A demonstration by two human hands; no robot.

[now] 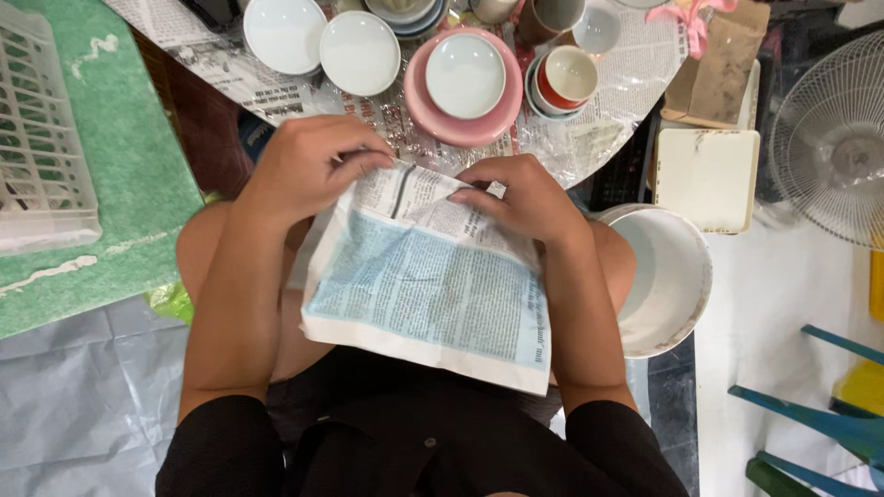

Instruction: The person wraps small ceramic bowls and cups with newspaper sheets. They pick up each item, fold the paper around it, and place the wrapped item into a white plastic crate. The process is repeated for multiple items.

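Note:
A folded newspaper sheet [428,281] with a blue-tinted printed page lies over my lap. My left hand [308,166] pinches its top left edge with curled fingers. My right hand [520,198], with a ring on one finger, grips the top right edge. Whether anything is wrapped inside the paper is hidden. Just beyond my hands, a round table covered in newspaper [608,92] holds a pink plate [428,115] with a white dish [465,75] on it, two white dishes [359,52] and a red-and-white cup [566,78].
A white bucket [677,276] stands by my right knee, with a white square lid [707,179] beyond it. A white plastic basket [41,138] sits on a green surface at left. A fan [833,138] and blue chair legs [820,419] are at right. Grey sheeting [83,405] covers the floor.

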